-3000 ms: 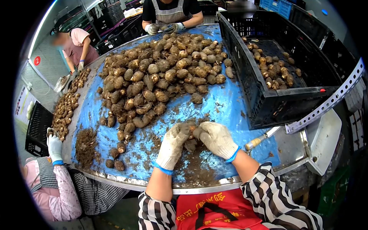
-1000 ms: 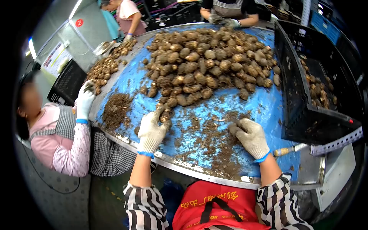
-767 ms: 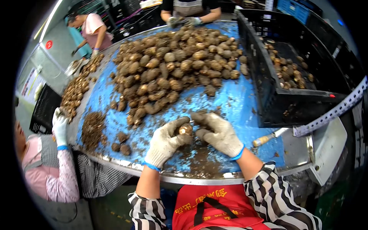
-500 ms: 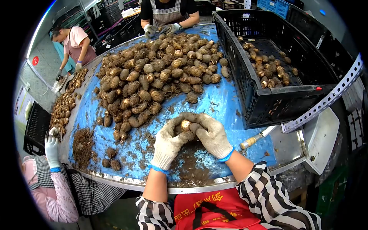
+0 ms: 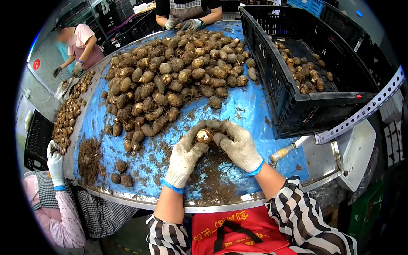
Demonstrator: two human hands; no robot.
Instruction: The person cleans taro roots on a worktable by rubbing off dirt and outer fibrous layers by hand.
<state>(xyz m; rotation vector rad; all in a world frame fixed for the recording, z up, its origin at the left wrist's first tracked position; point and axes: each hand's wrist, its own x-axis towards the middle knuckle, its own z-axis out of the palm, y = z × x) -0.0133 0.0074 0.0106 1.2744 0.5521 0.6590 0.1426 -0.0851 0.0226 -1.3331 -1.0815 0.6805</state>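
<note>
A small brown taro with a pale, patchy end facing me is held between my hands above the blue sheet. My left hand, in a soiled white knit glove, curls round its left side with the thumb beneath. From the right, my right hand, gloved the same way, closes on it, its fingertips partly hidden behind the taro. Beyond my hands lies a large heap of hairy taros. A knife with a wooden handle rests to the right of my right hand.
At the right stands a black crate with some taros inside. Root scraps and a few loose taros lie at the left on the blue sheet. Co-workers handle taros around the metal-edged table.
The taro has turned between my fingers, and more of its pale end faces me. Both hands stay close together around it. At the far left, a co-worker's arms have shifted.
</note>
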